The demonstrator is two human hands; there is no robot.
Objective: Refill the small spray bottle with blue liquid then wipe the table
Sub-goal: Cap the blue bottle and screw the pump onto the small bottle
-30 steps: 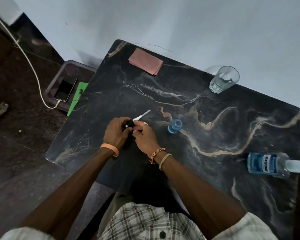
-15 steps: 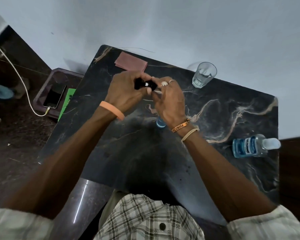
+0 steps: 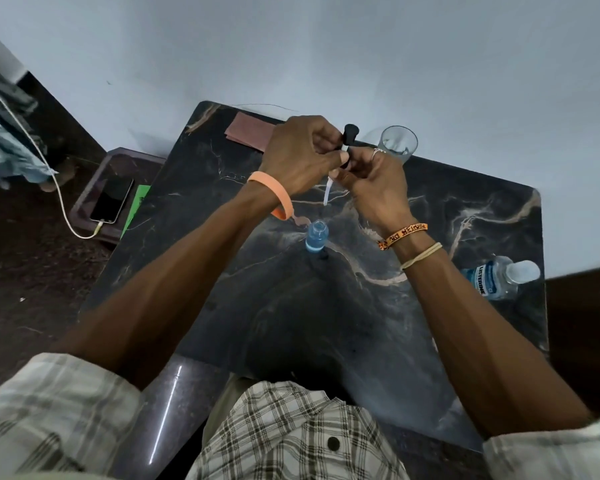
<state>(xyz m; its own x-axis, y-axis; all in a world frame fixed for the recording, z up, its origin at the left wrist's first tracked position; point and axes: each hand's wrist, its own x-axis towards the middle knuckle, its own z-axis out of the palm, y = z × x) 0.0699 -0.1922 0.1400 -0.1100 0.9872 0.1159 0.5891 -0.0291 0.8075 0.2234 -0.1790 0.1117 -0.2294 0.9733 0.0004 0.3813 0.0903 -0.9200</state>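
1. Both hands are holding the black spray top [image 3: 347, 142] up in the air. The left hand [image 3: 300, 155] is pinching it with thumb and fingers closed on it, and the right hand [image 3: 371, 183] is closed on its lower part. The white tube [image 3: 327, 192] is hanging down from it.
2. The small spray bottle [image 3: 316, 236] is standing open on the table [image 3: 465, 209], below the hands, with blue liquid in it.
3. What could go wrong — the thin tube could miss the small mouth and bend, or push the bottle over. It is light and nobody is holding it, so blue liquid could be spilling out.
4. The big blue bottle [image 3: 496, 278] is sitting near the right edge of the table. A bump from the right arm could be knocking it off.
5. The glass [image 3: 397, 143] is standing just behind the right hand, near the back edge — a quick move could be tipping it.
6. The pink cloth [image 3: 248, 131] is lying at the far corner. The middle of the table is giving the hands lots of room.
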